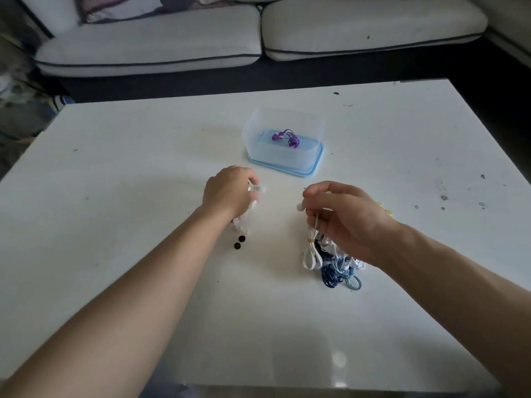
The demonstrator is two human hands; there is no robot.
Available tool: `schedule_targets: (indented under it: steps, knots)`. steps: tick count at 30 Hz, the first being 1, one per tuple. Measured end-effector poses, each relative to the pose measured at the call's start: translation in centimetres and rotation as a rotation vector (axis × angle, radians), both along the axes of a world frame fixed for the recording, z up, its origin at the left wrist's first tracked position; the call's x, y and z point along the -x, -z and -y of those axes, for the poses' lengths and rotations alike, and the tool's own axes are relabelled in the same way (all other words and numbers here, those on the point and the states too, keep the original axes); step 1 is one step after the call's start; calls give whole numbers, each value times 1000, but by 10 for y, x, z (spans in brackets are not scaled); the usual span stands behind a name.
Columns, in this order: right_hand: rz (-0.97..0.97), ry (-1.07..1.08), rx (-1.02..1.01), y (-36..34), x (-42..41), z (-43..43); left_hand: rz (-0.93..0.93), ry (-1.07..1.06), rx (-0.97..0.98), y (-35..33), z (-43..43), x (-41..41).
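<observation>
Now picking up the white earphones point(311, 254)

Right of centre, the right hand point(342, 214) pinches the banded white earphones, loop dangling above tangled blue cables point(334, 274) on the table point(129, 173). The left hand point(227, 191), mid-frame, curls round a blurred white bundle point(240, 224). Next, probably: carry the coil up-frame over the wall of the clear box point(283, 159), beside the purple earphones point(286, 137).

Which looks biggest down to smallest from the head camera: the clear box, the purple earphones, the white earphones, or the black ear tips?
1. clear box
2. white earphones
3. purple earphones, but they sit farther away, so 2 and 3 are unsure
4. black ear tips, both look alike
</observation>
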State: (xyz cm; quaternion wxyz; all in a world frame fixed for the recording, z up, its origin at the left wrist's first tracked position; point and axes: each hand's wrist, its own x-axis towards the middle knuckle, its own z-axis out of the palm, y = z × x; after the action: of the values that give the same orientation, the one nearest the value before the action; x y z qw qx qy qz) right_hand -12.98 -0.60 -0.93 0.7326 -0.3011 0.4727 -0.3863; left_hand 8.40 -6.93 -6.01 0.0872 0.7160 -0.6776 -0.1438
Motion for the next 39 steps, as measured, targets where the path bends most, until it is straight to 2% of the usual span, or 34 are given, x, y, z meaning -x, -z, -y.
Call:
schedule_targets:
  steps: [5,9,12,15,19,21,25,29,39]
  knots:
    - [6,-10,-7,-2,4,3,21,44,75,14,16,13]
    - [132,5,-13,-2,6,5,48,88,82,27,22,15]
    - [211,-9,-2,-1,9,6,-14,75,88,25,21,15]
    - [198,-20,24,0,8,4,-299,8,128,-3,4,19]
    - [177,-8,69,-8,5,-2,-1008,-133,-36,-50,-54,23]
    - [167,-17,97,-13,1,-8,-1292,-220,-146,-66,-80,23]
    - [151,-9,183,-21,-7,-18,-1560,-276,-239,-82,-97,28]
    - [104,26,270,-24,-7,-20,-1650,-256,-254,-85,-100,33]
    - [-49,-8,361,-25,0,-17,-1586,-244,-242,-85,-97,36]
